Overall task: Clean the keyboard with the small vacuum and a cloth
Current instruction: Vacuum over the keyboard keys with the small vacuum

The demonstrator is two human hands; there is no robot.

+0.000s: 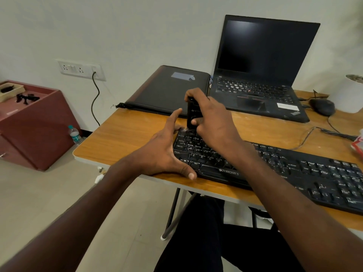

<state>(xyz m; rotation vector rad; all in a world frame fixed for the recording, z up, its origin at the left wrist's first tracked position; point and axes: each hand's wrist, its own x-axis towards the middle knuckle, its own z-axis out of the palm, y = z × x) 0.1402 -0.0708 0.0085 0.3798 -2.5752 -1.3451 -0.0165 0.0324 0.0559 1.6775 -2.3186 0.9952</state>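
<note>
Centre of frame: right hand [212, 118] clamped around the small vacuum [192, 111], held upright so its nozzle meets the keyboard [275, 165] at its top-left keys; left hand [165, 152], fingers spread, braces the keyboard's left end against sliding. No cloth is visible.

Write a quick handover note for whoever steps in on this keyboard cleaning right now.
Right hand grips the small vacuum upright, nozzle on the far left corner of the keyboard.
Left hand is open, bracing the keyboard's left end, thumb on the front edge.
Keyboard lies on the wooden table, in front of the laptop.
Done: vacuuming begun at the left corner.
Left: the remaining keys, then wiping; no cloth is in view.
</note>
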